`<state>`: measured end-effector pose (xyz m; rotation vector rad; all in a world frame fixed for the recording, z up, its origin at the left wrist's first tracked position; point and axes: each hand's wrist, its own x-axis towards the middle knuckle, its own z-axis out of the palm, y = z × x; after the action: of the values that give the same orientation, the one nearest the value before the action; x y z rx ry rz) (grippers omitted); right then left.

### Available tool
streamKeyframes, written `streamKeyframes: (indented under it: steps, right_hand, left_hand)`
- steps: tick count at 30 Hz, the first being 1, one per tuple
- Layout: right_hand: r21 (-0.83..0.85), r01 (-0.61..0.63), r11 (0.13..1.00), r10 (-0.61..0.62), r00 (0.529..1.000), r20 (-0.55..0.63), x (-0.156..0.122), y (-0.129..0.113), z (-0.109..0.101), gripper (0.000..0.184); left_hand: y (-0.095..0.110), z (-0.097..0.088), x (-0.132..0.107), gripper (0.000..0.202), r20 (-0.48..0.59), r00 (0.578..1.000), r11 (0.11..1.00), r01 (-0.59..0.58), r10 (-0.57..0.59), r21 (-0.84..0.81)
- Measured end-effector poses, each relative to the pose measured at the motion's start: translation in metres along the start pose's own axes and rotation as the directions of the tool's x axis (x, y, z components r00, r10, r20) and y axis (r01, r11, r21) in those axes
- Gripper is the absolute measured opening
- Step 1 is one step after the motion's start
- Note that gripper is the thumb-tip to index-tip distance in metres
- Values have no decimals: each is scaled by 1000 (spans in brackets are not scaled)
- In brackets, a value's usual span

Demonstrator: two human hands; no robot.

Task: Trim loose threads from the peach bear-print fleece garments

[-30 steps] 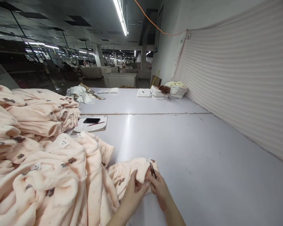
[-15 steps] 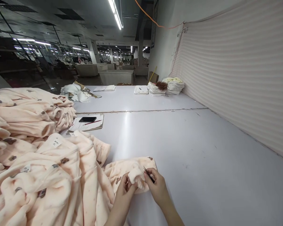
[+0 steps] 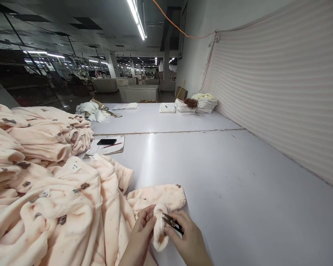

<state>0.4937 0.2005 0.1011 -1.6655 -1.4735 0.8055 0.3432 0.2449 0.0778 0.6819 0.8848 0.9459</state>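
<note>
My left hand (image 3: 143, 229) pinches the edge of a fleece cuff (image 3: 158, 240) on a pale peach garment, its opening turned up toward me. In my right hand (image 3: 186, 236) is a pair of black thread snips (image 3: 174, 224), blades parted and tips at the cuff's inner edge. The fingers of that hand partly cover the snips' handles. Behind both hands a peach sleeve (image 3: 161, 195) with a brown printed motif lies flat on the table. The rest of the garment (image 3: 111, 207) spreads to the left.
A big heap of peach fleece garments (image 3: 41, 136) fills the left side. Beyond it lie a clipboard with papers (image 3: 119, 145) and a phone (image 3: 107, 141). White folded cloth stacks (image 3: 207, 103) stand at the table's far end, below a striped curtain (image 3: 280, 85) on the right.
The cuff has been turned so its opening faces up, and both hands have come slightly nearer me. The snips, closed-looking before, now show parted blades against the cuff.
</note>
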Motion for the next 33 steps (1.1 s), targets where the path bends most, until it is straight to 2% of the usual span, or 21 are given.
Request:
streamKeyframes:
  steps: [5,13,15,17,18,19,20,22,23,24,25,26,27,29,30,31,33]
  right_hand:
    - [-33,26,999,-27,1000,-17,-2,-5,-5,17]
    - [27,-3,1000,4,999,-51,-2,6,0,19]
    - [65,-37,997,44,993,-107,0,9,4,23]
    - [102,-70,992,81,991,-107,2,14,9,23]
    - [103,-80,991,90,992,-88,2,16,11,19]
    - [92,-88,992,94,994,-63,1,19,14,13]
    - [78,-94,992,97,995,-33,0,22,15,8]
    - [91,-112,990,107,992,62,-3,29,16,10]
    - [121,-120,985,105,987,122,-3,33,14,9]
    - [149,-122,981,97,982,160,-1,38,12,8]
    - [165,-117,979,91,983,158,2,45,9,9]
    - [158,-113,981,96,989,109,8,53,6,15]
    - [128,-114,985,112,993,26,15,61,3,24]
    - [45,-145,988,150,979,-136,34,79,-1,42]
    - [21,-163,986,164,972,-170,44,87,-3,50]
    - [11,-172,985,172,970,-170,53,95,-3,54]
    - [16,-165,986,166,975,-148,65,105,-4,46]
  left_hand:
    - [4,4,-5,35,50,999,1000,2,-3,6]
    - [10,7,-9,27,99,990,994,107,-103,-37]
    - [6,7,-10,32,127,988,996,78,-82,35]
    - [0,5,-11,32,142,990,975,-36,5,218]
    - [-3,3,-12,27,132,987,925,-132,90,355]
    - [-6,1,-12,20,115,972,832,-234,204,503]
    - [-9,-2,-12,13,107,938,702,-320,331,636]
    - [-13,-8,-13,10,144,815,426,-434,561,794]
    - [-14,-11,-14,13,178,753,326,-468,633,821]
    - [-14,-13,-14,14,212,711,264,-496,670,828]
    - [-14,-14,-14,14,248,691,231,-522,679,821]
    - [-13,-14,-15,13,279,696,231,-543,662,807]
    - [-11,-14,-16,13,299,728,271,-553,617,788]
    - [-7,-12,-18,16,325,843,465,-514,429,721]
    - [-5,-12,-20,19,332,894,582,-448,301,679]
    - [-3,-12,-21,20,330,928,676,-356,173,645]
    - [2,-15,-25,21,317,948,751,-187,-32,633]
